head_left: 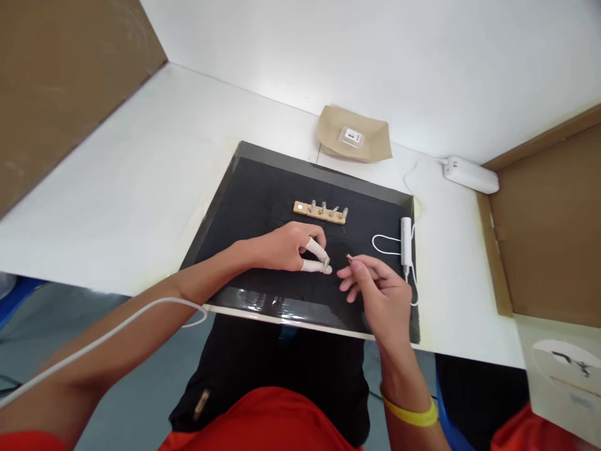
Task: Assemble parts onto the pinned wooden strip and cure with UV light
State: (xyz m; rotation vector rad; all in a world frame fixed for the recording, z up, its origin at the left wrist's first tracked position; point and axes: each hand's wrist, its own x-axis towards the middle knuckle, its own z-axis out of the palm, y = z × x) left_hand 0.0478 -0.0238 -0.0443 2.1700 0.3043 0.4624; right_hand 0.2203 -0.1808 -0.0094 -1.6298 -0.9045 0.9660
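My left hand [291, 249] rests on a black mat [253, 200], white finger cots on its thumb and forefinger, which pinch a tiny part I cannot make out. My right hand [375, 291] hovers just to the right, its fingers curled, with a small dark piece [349, 257] held at the fingertips. Beyond both hands a short wooden strip [320, 211] lies on the mat with several metal pins standing up from it.
A white stick-shaped device [406, 241] with a looped cord lies at the mat's right edge. A brown paper tray [354, 134] with a small packet sits behind the mat. A white adapter [471, 175] and cardboard walls [544, 225] are at the right.
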